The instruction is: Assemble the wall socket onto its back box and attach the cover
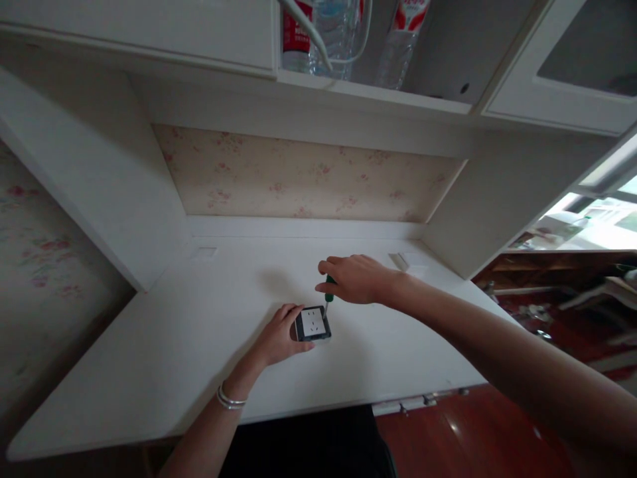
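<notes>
A wall socket (313, 322) with a white face and a dark frame lies face up on the white desk. My left hand (282, 337) grips it from the left, fingers on its far edge and thumb along its near edge. My right hand (355, 277) is closed round the green handle of a screwdriver (329, 291), held nearly upright. The screwdriver's metal shaft points down to the right side of the socket's frame. Whether the tip sits in a screw is too small to tell.
The white desktop (223, 332) runs to a back wall with flowered paper (298, 176). Above hangs a shelf holding plastic bottles (398, 56) and a white cable (313, 33). A small white object (414, 261) lies at the back right. Side panels (99, 172) bound the desk.
</notes>
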Demonstrator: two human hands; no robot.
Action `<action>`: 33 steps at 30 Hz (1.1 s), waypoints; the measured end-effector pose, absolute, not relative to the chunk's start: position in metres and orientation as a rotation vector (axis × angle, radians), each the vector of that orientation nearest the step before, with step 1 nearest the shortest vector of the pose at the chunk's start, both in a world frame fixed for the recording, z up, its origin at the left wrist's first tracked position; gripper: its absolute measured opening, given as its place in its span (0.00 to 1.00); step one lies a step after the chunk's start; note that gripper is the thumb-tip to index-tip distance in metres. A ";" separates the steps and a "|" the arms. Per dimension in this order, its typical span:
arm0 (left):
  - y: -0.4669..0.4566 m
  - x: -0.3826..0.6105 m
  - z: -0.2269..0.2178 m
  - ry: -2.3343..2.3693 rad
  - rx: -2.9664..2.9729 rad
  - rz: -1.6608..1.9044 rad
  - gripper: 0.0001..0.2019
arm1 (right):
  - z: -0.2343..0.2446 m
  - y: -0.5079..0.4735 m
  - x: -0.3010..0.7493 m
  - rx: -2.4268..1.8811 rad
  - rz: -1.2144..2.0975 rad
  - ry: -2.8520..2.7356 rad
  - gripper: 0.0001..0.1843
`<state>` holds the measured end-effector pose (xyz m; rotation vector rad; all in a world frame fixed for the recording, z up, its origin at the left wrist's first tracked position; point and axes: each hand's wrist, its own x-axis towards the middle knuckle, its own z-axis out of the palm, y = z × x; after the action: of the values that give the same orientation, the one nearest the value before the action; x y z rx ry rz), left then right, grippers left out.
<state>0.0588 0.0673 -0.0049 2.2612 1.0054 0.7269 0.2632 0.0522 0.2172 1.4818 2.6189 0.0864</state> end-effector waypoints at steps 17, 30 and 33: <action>0.067 0.059 -0.004 1.015 2.237 0.741 0.41 | 0.217 0.056 0.258 1.541 0.164 2.540 0.21; 0.067 0.059 -0.004 1.027 2.228 0.731 0.41 | 0.222 0.058 0.259 1.454 0.025 2.578 0.22; 0.066 0.059 -0.003 1.027 2.230 0.708 0.41 | 0.223 0.057 0.259 1.492 0.111 2.512 0.22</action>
<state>0.0587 0.0664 -0.0028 2.2303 1.0268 0.7082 0.2594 0.0568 0.2228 1.4917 2.5118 0.1111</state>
